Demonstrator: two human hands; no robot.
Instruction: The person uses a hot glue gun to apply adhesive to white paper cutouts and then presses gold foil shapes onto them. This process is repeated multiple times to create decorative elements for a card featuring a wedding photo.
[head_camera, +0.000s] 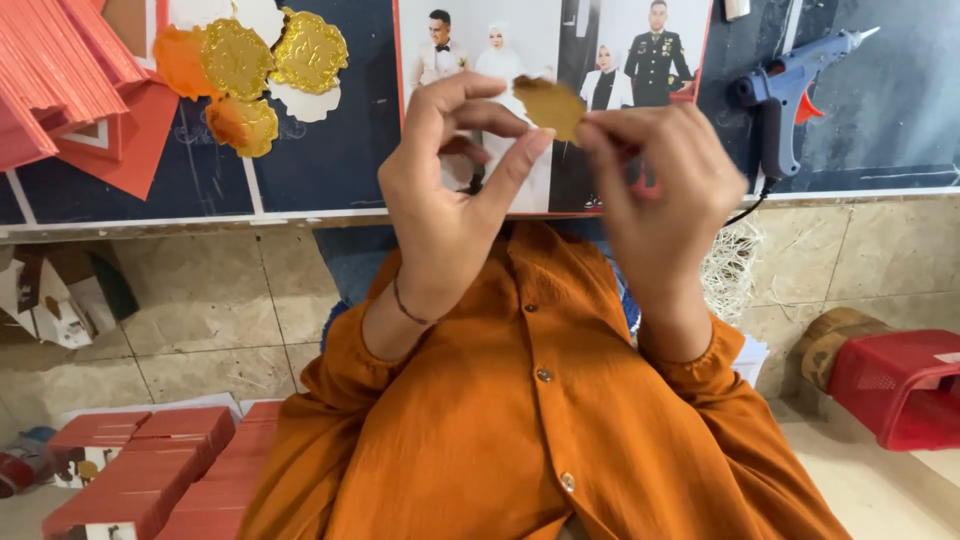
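Tiled flooring in beige stone (200, 310) runs beneath a dark work board (320, 150) on which lie printed photographs (500, 50), a blue hot-glue gun with an orange trigger (790, 95), gold embossed scalloped paper discs (270, 60) and a fan of coral-red ribbed card sheets (60, 70). Stacks of red flat boxes (140, 470) sit at the lower left and a red plastic basket (900, 385) at the lower right. Both hands are raised in front of the camera above the orange button-front garment (530, 420). The left hand (450, 200) and the right hand (660, 190) meet on one small gold-brown scalloped paper piece (550, 105), held in the air above the photographs and well clear of the board. The left hand grips narrowly, thumb and forefinger tips closed toward the piece's left edge; the right hand pinches its right edge between thumb and forefinger, remaining fingers curled. Whether the left fingertips actually clamp the paper or only touch it cannot be determined. For thin embossed paper of this kind, pressure is best kept light and confined to the margin, since a hard pinch would likely flatten the relief or crease the scallops. Supporting opposite edges keeps the piece flat; any pulling apart should be slow and even to avoid a tear.
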